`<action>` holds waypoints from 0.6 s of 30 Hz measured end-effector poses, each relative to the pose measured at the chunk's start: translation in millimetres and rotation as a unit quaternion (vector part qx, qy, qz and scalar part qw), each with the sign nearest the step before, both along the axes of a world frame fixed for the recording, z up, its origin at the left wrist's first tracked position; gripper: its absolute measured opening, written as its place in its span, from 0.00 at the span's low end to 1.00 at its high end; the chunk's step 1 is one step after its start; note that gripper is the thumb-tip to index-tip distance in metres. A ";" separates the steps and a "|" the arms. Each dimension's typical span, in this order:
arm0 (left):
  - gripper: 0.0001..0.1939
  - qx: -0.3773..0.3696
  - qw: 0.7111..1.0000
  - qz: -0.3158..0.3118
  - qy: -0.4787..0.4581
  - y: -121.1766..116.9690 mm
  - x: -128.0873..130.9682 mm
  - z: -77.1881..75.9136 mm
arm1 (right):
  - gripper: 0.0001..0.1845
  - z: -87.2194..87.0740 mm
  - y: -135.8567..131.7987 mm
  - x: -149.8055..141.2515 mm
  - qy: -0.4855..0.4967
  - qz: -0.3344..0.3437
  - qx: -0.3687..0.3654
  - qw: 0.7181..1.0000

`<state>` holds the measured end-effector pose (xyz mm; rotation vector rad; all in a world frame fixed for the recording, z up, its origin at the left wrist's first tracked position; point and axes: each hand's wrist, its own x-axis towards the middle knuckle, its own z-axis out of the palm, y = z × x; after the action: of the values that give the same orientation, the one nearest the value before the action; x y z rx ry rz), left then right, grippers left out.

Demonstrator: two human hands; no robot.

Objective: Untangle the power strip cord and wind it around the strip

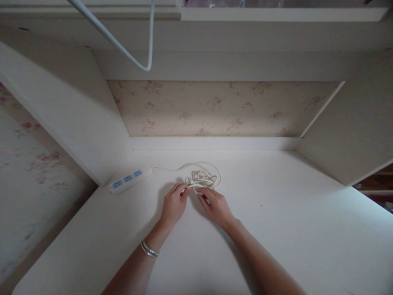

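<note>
A white power strip [127,181] with blue socket faces lies at the left of the white desk. Its thin white power cord [201,177] runs right, loops round and ends in a tangled bundle at the middle. My left hand [175,201] pinches a strand at the bundle's left front. Close beside it, my right hand [215,204] has its thumb and fingers closed on the cord at the bundle's near side. The cord's plug cannot be made out.
White side panels [89,106] and a shelf [233,35] enclose the desk [276,229]. Floral wallpaper [215,108] covers the back. A bent white rod or cable [123,51] hangs in the upper left foreground. Dark items [377,188] show beyond the right panel.
</note>
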<state>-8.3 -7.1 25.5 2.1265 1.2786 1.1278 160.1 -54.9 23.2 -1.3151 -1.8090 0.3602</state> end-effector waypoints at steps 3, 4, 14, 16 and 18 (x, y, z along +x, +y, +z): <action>0.15 -0.031 0.999 0.026 -0.018 1.7 0.4 0.0 | 0.17 1.6 1.1 1.5 -0.028 -0.016 0.026 0.999; 0.16 -0.040 0.998 0.033 -0.026 2.8 0.3 -0.3 | 0.17 2.6 1.3 2.2 -0.030 -0.018 0.033 0.999; 0.20 -0.119 0.984 0.039 -0.123 13.4 -3.7 -4.1 | 0.19 19.0 -2.7 10.5 0.092 -0.042 -0.014 0.995; 0.19 -0.111 0.986 0.016 -0.126 13.8 -4.7 -3.9 | 0.22 20.6 -0.7 12.9 0.194 -0.073 -0.047 0.977; 0.18 -0.103 0.987 -0.018 -0.121 13.4 -5.6 -3.4 | 0.24 22.6 3.2 15.6 0.316 -0.101 -0.068 0.941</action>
<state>-13.9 6.3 22.2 1.7947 1.1850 1.1451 175.7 -51.7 45.8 -1.2733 -1.1174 0.7132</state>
